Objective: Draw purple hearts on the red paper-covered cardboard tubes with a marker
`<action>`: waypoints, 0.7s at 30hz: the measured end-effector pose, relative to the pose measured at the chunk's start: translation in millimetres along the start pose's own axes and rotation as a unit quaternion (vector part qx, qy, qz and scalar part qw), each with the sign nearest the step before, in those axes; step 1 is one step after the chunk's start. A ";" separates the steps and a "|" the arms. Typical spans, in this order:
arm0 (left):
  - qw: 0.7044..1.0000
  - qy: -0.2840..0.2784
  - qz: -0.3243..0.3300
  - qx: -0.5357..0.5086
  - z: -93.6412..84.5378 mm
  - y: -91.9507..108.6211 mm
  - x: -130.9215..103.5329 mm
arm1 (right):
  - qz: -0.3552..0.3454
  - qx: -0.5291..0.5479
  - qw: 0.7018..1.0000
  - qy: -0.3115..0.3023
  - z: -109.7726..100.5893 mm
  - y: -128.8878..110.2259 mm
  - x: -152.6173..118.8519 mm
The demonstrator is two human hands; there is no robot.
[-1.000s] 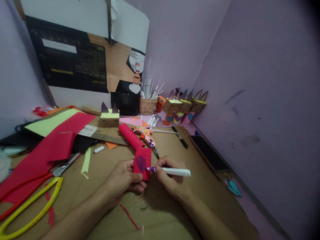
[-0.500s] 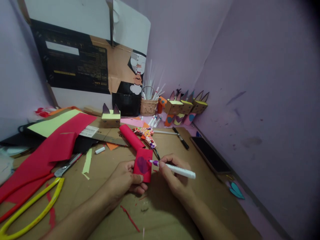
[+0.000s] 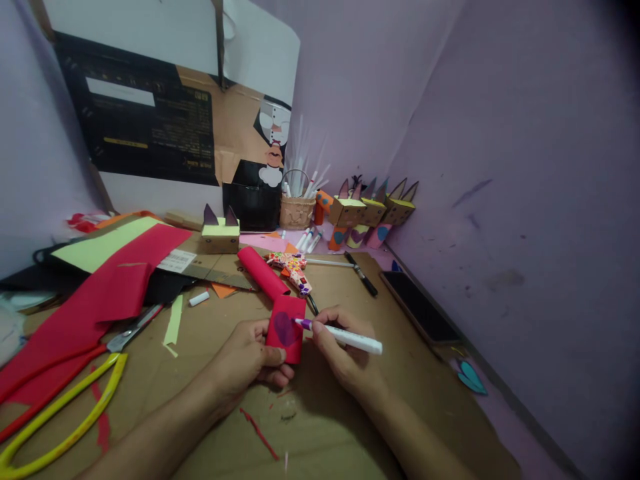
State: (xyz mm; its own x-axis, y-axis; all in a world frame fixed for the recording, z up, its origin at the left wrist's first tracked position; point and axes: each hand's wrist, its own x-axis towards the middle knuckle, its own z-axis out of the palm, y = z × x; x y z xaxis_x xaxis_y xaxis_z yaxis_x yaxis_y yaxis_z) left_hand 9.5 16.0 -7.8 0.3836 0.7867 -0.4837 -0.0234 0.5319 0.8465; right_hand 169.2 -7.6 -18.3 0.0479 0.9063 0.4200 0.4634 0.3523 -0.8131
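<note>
My left hand (image 3: 260, 353) grips a short red paper-covered tube (image 3: 295, 347) by its lower left side, thumb across the front. A dark purple heart or rounded patch (image 3: 284, 328) is coloured on the tube's face. My right hand (image 3: 347, 343) is closed around a white marker (image 3: 357, 341) with a purple end; its tip is at the right edge of the purple patch, and I cannot tell if it touches. Just behind the tube lie a longer red paper roll (image 3: 263, 272) and a flower-patterned glue gun (image 3: 295, 267).
Red-and-yellow-handled scissors (image 3: 113, 347) and red paper (image 3: 120, 293) lie left. A small eared box (image 3: 221, 237), a basket of sticks (image 3: 297, 212) and several eared box figures (image 3: 349, 212) stand behind. A phone (image 3: 420, 307) and black marker (image 3: 363, 277) lie right.
My right hand and the marker have shifted slightly left, bringing the tip closer to the purple patch. My left hand keeps the tube in nearly the same place.
</note>
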 end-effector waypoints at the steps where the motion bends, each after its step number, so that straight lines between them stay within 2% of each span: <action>1: 1.000 0.001 0.000 -0.001 -0.1 0.0 0.0 | -0.001 -0.004 1.000 -0.001 -0.5 -0.3 0.2; 16: 1.000 0.010 -0.009 0.004 1.1 2.0 0.2 | 0.009 -0.004 1.000 -0.020 -0.6 -4.7 -0.1; 21: 1.000 0.014 -0.011 0.014 0.6 2.7 0.2 | 0.018 0.013 1.000 0.020 -1.0 -3.2 1.4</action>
State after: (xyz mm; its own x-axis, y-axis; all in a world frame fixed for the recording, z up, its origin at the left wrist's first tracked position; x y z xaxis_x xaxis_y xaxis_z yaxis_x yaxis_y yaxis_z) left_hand 10.1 17.3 -5.5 0.3580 0.7840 -0.5072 0.0100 0.5400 0.8416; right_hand 168.7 -7.7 -14.7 0.1001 0.9084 0.4059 0.4377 0.3262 -0.8379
